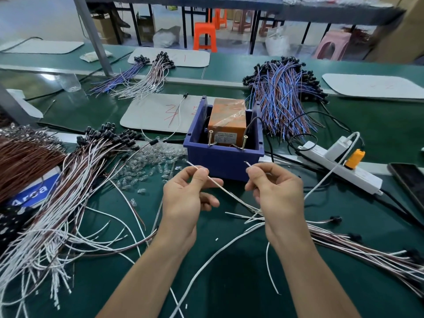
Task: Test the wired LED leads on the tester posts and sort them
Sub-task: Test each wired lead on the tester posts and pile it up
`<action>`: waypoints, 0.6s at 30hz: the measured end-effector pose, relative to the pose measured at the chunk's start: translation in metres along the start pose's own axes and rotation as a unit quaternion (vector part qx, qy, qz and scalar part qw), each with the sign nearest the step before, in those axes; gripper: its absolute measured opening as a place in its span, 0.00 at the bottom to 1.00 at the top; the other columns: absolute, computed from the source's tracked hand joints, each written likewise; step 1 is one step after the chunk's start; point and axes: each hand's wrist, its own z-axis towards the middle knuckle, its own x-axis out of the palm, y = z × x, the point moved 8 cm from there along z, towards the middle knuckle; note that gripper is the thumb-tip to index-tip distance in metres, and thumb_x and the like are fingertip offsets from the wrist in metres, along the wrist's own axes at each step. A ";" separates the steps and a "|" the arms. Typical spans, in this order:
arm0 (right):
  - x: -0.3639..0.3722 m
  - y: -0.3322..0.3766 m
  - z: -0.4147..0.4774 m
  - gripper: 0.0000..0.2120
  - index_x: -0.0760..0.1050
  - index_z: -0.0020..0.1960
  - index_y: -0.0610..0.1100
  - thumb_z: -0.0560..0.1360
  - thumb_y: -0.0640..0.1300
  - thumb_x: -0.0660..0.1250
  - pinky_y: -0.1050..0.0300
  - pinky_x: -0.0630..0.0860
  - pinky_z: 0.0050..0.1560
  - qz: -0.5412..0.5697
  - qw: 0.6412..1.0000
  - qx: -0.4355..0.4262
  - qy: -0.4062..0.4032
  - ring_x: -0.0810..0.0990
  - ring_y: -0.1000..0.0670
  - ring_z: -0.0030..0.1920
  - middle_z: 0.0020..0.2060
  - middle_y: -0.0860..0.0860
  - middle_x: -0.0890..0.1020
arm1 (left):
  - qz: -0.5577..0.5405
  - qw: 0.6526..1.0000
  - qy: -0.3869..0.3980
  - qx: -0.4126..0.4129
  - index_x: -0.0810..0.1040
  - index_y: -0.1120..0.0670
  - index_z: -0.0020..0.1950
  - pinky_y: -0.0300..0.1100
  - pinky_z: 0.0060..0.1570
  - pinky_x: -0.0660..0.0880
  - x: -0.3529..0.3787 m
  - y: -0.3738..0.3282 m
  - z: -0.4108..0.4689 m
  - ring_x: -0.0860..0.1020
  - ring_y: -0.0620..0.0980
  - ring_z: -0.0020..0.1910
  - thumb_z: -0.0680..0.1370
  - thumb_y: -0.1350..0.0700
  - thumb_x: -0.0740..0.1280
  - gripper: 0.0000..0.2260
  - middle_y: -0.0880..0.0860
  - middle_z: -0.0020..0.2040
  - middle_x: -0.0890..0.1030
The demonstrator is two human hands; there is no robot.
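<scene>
My left hand pinches a white lead wire near its bare end, which points up and left. My right hand pinches the other lead, its stripped tip sticking up just in front of the blue bin. Both hands hover a little below the bin's front wall. In the bin sits the orange tester box with two upright brass screw posts. The wire pair runs down and right from my hands towards a loose bunch on the mat.
Untested white-brown leads lie heaped at left beside loose clear LEDs. Blue-orange leads are piled behind the bin at right, and smaller sorted bunches at the back. A white power strip and a phone lie at right.
</scene>
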 end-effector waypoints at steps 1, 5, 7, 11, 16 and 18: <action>-0.001 -0.001 0.001 0.13 0.84 0.39 0.45 0.80 0.36 0.68 0.65 0.67 0.27 0.004 1.000 0.008 -0.003 0.70 0.55 0.26 0.28 0.48 0.80 | -0.006 1.000 -0.012 0.000 0.79 0.55 0.48 0.34 0.22 0.69 -0.002 -0.001 0.001 0.76 0.46 0.22 0.84 0.57 0.65 0.06 0.55 0.39 0.87; -0.009 0.006 0.008 0.11 0.81 0.43 0.42 0.81 0.34 0.65 0.65 0.69 0.28 0.028 0.999 0.004 -0.027 0.71 0.56 0.25 0.29 0.48 0.82 | -0.046 0.998 -0.036 -0.024 0.84 0.57 0.48 0.34 0.22 0.71 -0.001 -0.003 0.007 0.77 0.45 0.23 0.83 0.58 0.66 0.09 0.53 0.32 0.83; -0.016 0.010 0.015 0.09 0.80 0.42 0.44 0.80 0.37 0.66 0.60 0.72 0.30 -0.012 0.999 -0.012 -0.052 0.75 0.52 0.25 0.32 0.47 0.84 | -0.047 0.997 -0.037 -0.042 0.83 0.59 0.45 0.35 0.24 0.74 0.003 -0.003 0.011 0.78 0.45 0.24 0.83 0.58 0.68 0.09 0.53 0.30 0.82; -0.017 0.013 0.025 0.09 0.78 0.41 0.45 0.80 0.42 0.67 0.53 0.74 0.35 -0.096 0.992 -0.028 -0.083 0.83 0.48 0.27 0.31 0.48 0.85 | -0.029 0.998 -0.016 -0.062 0.83 0.62 0.46 0.35 0.29 0.78 0.010 -0.003 0.021 0.82 0.46 0.28 0.82 0.64 0.67 0.08 0.54 0.32 0.83; -0.015 0.016 0.031 0.11 0.80 0.34 0.49 0.75 0.47 0.71 0.52 0.79 0.35 -0.182 0.975 -0.045 -0.122 0.81 0.54 0.26 0.25 0.55 0.83 | 0.040 0.998 -0.036 -0.039 0.85 0.59 0.40 0.35 0.27 0.77 0.006 -0.008 0.028 0.80 0.45 0.26 0.79 0.62 0.70 0.09 0.54 0.32 0.84; -0.013 0.016 0.031 0.11 0.80 0.33 0.49 0.74 0.47 0.73 0.59 0.73 0.31 -0.186 0.972 -0.048 -0.133 0.78 0.58 0.24 0.24 0.56 0.81 | 0.057 0.997 -0.044 -0.036 0.84 0.58 0.36 0.35 0.25 0.75 0.005 -0.009 0.030 0.78 0.46 0.25 0.78 0.61 0.72 0.10 0.55 0.32 0.84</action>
